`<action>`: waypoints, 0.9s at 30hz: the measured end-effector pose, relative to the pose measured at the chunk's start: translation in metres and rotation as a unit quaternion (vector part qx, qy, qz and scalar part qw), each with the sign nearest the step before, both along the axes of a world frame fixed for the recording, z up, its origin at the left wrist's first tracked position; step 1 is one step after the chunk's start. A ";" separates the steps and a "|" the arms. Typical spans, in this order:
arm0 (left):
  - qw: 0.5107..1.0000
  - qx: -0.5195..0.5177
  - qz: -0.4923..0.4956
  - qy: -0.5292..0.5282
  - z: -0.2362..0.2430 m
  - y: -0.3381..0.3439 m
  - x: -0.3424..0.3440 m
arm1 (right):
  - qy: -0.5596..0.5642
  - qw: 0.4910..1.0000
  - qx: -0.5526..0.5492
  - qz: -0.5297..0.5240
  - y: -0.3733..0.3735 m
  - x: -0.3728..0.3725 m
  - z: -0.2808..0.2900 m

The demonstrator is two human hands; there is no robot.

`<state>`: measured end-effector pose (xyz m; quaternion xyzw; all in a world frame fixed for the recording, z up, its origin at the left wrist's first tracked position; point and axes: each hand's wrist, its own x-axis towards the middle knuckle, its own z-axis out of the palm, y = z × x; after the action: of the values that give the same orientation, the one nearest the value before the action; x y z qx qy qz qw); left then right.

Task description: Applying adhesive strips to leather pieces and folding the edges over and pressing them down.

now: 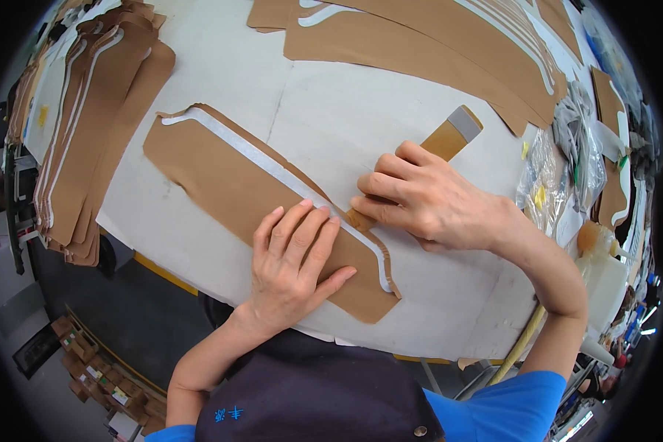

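Tan leather-like strip (250, 199) with a white edge band (272, 166) lies flat on the white bench (346, 103). The left hand (295, 261) presses it down, fingers spread, gripping nothing. Just beside the band, the right hand (427, 199) has its grip clamped on a wooden brush (449, 136).

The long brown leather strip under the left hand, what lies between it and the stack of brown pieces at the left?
Only bare white table covering, in the head view.

Single head-worn fisheye view, looking steeply down, close over the table (331, 110). Cap brim at 6 o'clock, forearms entering from there; floor at 8 o'clock. Edges bow toward the rim.
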<state>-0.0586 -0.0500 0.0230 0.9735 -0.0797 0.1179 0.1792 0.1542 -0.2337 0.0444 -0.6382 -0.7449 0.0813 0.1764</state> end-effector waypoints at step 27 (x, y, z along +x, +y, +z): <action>0.988 -0.128 0.087 0.008 -0.007 0.056 0.012 | 0.007 0.999 0.035 0.014 0.087 0.024 -0.006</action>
<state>-0.0466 0.0058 0.0163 0.9466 0.0226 0.1342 0.2922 0.1778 -0.1467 0.0384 -0.6210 -0.7545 0.0624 0.2029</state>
